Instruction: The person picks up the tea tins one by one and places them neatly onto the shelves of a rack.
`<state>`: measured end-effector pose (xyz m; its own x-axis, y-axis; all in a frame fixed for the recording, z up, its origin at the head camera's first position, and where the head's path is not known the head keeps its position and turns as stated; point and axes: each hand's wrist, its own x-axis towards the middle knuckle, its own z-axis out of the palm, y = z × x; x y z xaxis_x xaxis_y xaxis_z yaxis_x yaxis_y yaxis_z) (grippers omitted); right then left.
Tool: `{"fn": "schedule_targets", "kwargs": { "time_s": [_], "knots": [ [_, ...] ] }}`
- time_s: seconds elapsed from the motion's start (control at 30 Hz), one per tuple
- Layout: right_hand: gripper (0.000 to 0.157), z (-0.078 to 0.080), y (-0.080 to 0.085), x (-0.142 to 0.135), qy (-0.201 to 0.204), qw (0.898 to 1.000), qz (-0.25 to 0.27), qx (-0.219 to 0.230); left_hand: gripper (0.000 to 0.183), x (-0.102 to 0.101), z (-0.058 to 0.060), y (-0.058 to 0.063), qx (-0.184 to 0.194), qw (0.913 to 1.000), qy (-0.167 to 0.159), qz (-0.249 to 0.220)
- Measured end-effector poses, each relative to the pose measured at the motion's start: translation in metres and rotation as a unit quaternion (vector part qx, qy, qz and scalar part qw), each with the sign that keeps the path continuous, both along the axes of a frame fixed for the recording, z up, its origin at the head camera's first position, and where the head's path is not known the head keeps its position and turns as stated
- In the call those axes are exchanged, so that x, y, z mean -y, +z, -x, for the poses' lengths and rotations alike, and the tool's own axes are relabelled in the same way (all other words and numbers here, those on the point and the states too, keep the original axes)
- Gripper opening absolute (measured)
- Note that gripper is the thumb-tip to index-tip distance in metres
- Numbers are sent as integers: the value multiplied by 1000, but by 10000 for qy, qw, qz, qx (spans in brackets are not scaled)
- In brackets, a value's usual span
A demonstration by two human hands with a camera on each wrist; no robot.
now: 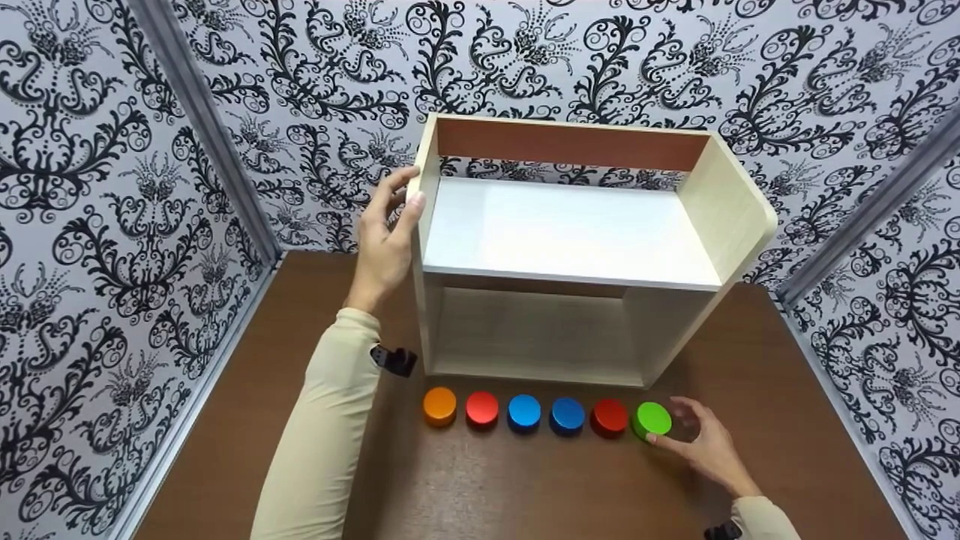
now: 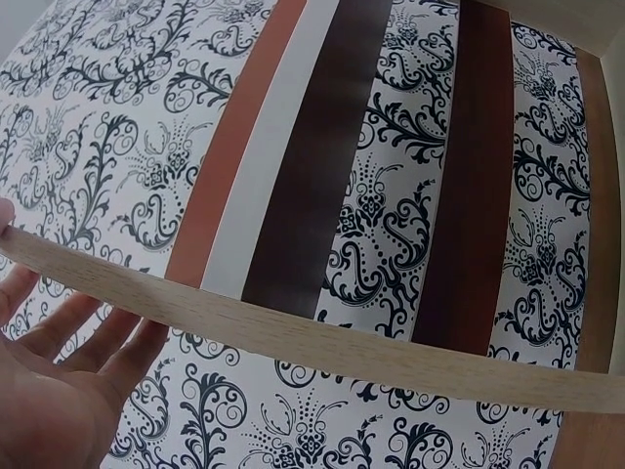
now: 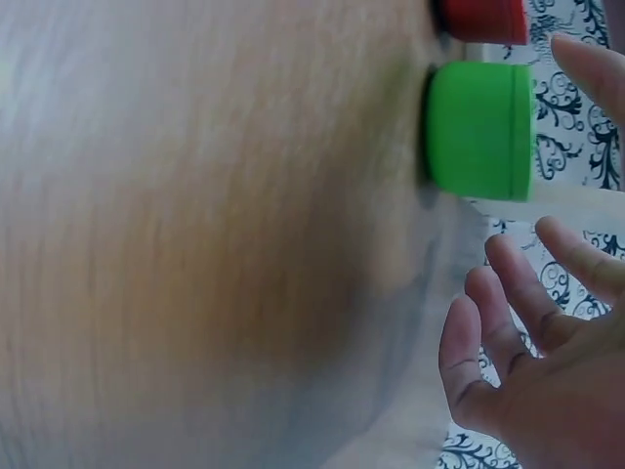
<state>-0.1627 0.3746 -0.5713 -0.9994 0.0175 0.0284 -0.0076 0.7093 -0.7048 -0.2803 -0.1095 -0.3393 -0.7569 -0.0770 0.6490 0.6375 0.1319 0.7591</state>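
A small two-tier wooden shelf unit (image 1: 570,277) stands upright on the brown table. My left hand (image 1: 386,240) grips the front edge of its left side panel, thumb on one face and fingers on the other; the left wrist view shows this panel edge (image 2: 293,329) close up. My right hand (image 1: 709,446) is around the near right side of a short green jar (image 1: 652,420) with a seam near its top. Its thumb and fingers are spread; in the right wrist view a gap separates the fingers (image 3: 508,303) from the green jar (image 3: 479,132).
Left of the green jar, in one row before the shelf, sit a dark red jar (image 1: 610,418), two blue jars (image 1: 567,416), a light red jar (image 1: 481,410) and an orange jar (image 1: 439,406). Patterned walls (image 1: 345,67) enclose the table (image 1: 510,487) at the back and sides.
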Motion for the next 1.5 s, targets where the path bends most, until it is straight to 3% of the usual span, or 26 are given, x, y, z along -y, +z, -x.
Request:
{"fn": "schedule_targets", "kwargs": {
  "time_s": [0.43,0.97,1.5],
  "knots": [
    [84,2,-13,-9,172,9987,-395,289,41,0,-1,0,27,10000,-47,-25],
    [81,14,-18,-6,452,9974,-536,-184,40,3,-1,2,40,10000,-61,9],
    [72,13,-23,-1,478,9952,-760,-397,41,1,0,2,20,9998,-180,-56]
  ]
}}
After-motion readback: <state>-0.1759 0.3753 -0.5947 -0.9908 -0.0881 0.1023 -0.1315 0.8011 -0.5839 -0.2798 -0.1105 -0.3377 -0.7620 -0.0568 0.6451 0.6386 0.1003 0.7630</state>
